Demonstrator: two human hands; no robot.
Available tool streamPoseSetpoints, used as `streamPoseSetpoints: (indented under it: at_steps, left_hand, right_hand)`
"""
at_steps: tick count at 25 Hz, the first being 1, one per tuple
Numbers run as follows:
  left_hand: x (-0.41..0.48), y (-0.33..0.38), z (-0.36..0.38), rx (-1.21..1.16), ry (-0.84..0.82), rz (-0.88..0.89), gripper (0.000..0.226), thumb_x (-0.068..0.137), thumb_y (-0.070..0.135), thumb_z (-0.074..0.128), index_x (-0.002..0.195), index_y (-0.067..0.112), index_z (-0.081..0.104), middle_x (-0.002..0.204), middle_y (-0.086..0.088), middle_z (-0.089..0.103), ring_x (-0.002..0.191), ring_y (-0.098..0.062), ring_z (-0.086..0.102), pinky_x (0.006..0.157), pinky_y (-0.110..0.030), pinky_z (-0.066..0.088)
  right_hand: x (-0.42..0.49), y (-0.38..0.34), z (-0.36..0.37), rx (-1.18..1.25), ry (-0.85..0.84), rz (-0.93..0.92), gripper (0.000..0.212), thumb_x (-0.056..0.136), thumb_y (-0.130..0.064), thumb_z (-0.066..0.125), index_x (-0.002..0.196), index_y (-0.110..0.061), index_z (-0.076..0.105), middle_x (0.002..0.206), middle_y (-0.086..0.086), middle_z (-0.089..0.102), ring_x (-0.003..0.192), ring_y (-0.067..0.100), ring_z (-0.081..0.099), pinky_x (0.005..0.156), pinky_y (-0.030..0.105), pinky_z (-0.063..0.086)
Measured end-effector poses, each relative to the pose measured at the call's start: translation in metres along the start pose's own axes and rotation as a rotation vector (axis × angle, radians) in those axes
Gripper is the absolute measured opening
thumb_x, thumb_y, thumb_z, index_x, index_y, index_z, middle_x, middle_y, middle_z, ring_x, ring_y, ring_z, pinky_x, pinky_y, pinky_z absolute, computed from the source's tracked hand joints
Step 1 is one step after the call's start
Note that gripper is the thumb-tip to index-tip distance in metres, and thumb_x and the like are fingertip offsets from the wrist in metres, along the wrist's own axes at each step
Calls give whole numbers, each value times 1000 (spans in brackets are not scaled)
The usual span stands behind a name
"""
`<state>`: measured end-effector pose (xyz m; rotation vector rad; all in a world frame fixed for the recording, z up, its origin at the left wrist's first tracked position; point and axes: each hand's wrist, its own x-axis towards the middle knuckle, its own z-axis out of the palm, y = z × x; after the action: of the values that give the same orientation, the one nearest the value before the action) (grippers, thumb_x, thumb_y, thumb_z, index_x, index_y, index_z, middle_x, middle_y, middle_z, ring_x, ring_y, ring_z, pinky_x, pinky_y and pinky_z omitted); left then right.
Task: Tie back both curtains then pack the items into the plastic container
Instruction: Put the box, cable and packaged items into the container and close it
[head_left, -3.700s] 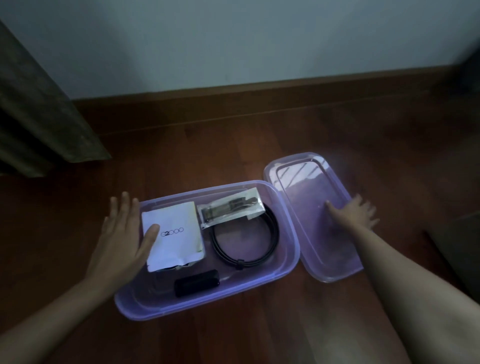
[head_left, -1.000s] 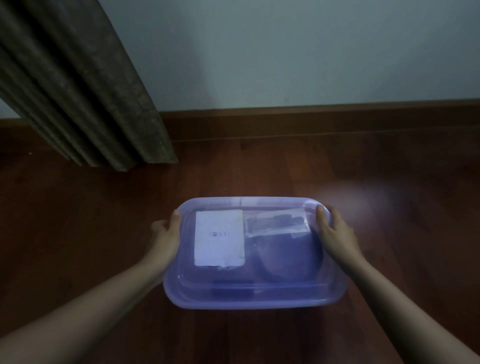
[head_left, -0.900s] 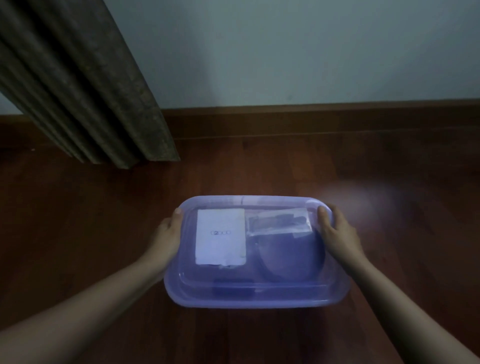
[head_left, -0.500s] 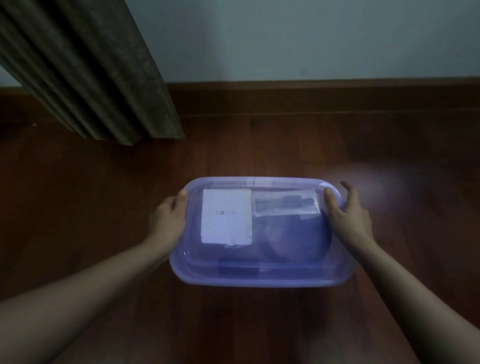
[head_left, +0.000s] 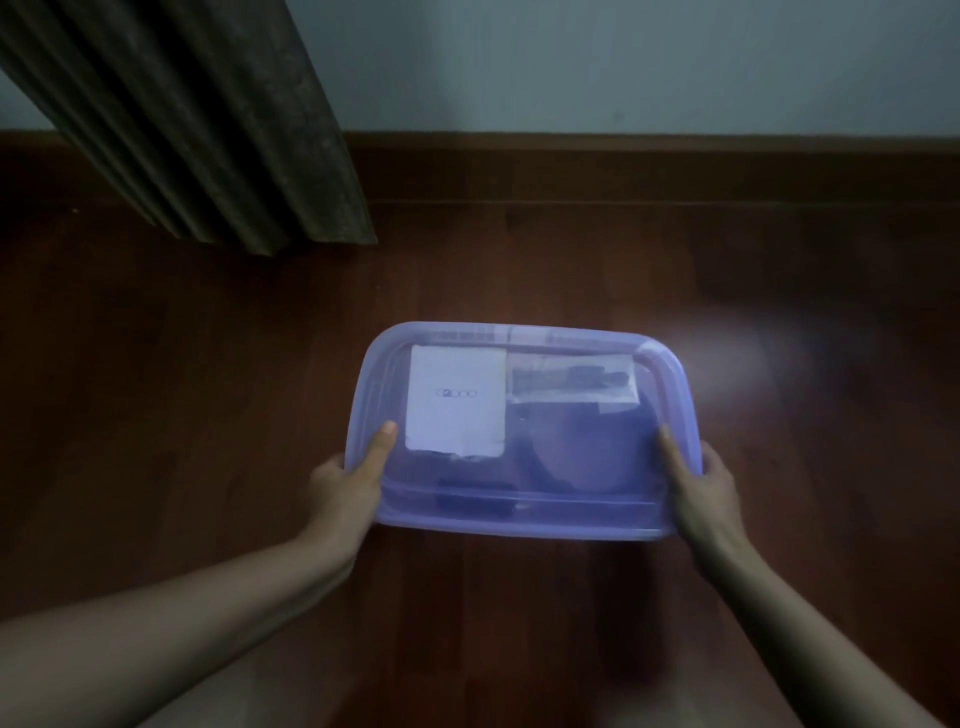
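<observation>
Both hands, left (head_left: 345, 486) and right (head_left: 706, 493), grip the lidded plastic container (head_left: 524, 512) between them.

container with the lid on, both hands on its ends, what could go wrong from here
1. The lid may not be snapped shut; only thumbs press it near the front corners, so the far edge could pop up.
2. If lifted, the left hand and right hand grip just the near ends, so the container might tip forward and the white packet slide.
</observation>
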<state>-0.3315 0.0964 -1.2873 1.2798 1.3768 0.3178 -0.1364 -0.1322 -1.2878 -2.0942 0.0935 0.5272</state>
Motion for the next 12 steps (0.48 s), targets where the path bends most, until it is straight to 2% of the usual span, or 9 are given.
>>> streamPoseSetpoints:
  at_steps: [2,4,7,10,12]
  left_hand:
    - [0,1,-1,27,-10,26,35,80,47,64,80,12,66,74,-5,67,72,-23,65,60,-29,48]
    - [3,0,-5,59,-14,14,35,79,49,64,76,14,65,75,-6,67,75,-25,66,64,-31,50]
    - [15,3,-32,60,33,12,51,70,63,66,82,13,67,82,-9,70,78,-28,68,71,-38,55]
    - [27,8,-92,16,143,17,59,62,67,63,85,13,67,84,-12,71,78,-30,68,75,-43,56]
    - [32,18,-136,-27,225,11,52,67,63,63,83,14,67,85,-14,70,79,-32,68,75,-44,56]
  right_hand:
    - [1,-1,-1,-14,7,-14,63,58,-78,51,76,-18,60,71,-6,61,69,20,55,66,34,44]
    - [1,-1,0,-9,4,-16,66,58,-79,52,79,-18,61,73,-5,63,72,22,58,70,40,48]
    - [0,-16,21,13,-89,-38,65,58,-81,53,85,-22,62,83,-4,68,81,23,65,79,47,54]
    - [-10,-49,70,46,-311,-119,64,54,-73,66,94,-24,62,92,-1,71,87,21,68,82,47,55]
    - [-22,-77,109,90,-510,-145,60,56,-55,81,102,-21,62,99,4,72,89,22,70,81,47,57]
